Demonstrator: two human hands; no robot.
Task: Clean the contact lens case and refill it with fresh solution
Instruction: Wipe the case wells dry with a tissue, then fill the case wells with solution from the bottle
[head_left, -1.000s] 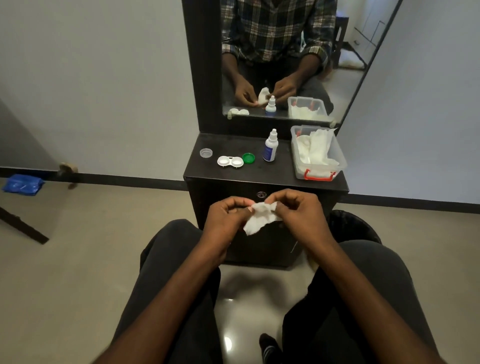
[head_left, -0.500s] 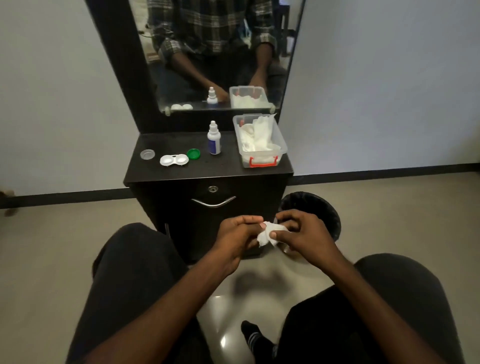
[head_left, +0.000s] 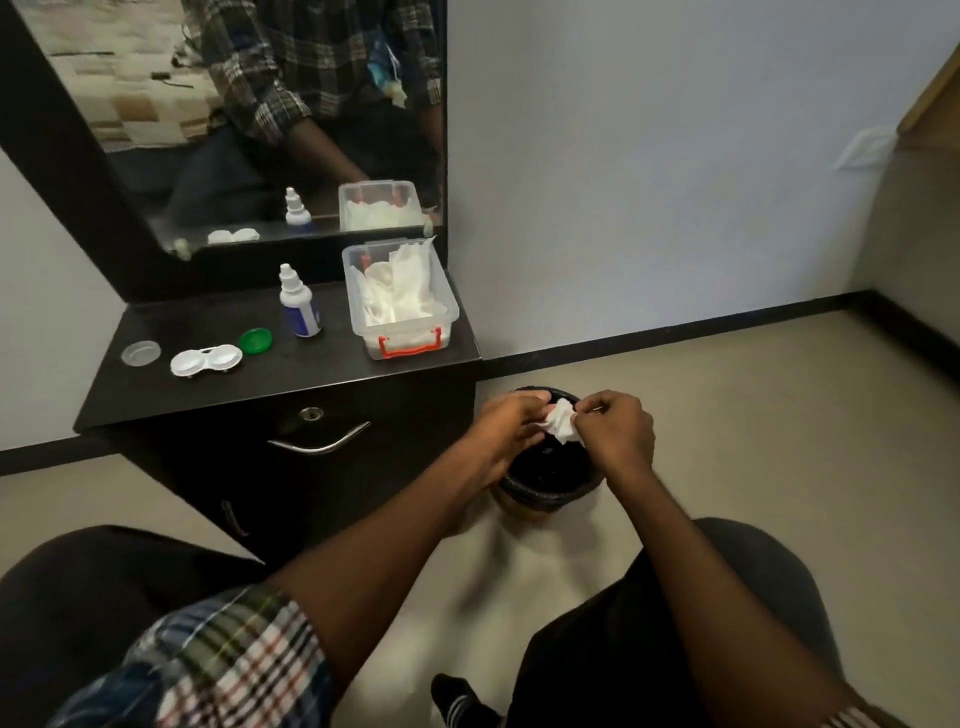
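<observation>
Both my hands hold a crumpled white tissue (head_left: 562, 427) over the black waste bin (head_left: 545, 486) on the floor. My left hand (head_left: 511, 423) pinches its left side and my right hand (head_left: 615, 434) pinches its right side. On the dark cabinet top (head_left: 291, 374) lies the white contact lens case (head_left: 207, 360), open, with a green cap (head_left: 255, 341) to its right and a clear cap (head_left: 140, 353) to its left. The solution bottle (head_left: 297, 303) stands upright behind the green cap.
A clear plastic box (head_left: 402, 306) with red latches, holding white tissues, sits at the cabinet's right end. A mirror (head_left: 249, 119) rises behind the cabinet. My knees frame the bottom of the view; a wall stands to the right.
My hands carried the tissue down and to the right, from in front of the cabinet to above the waste bin. My view swung right with them.
</observation>
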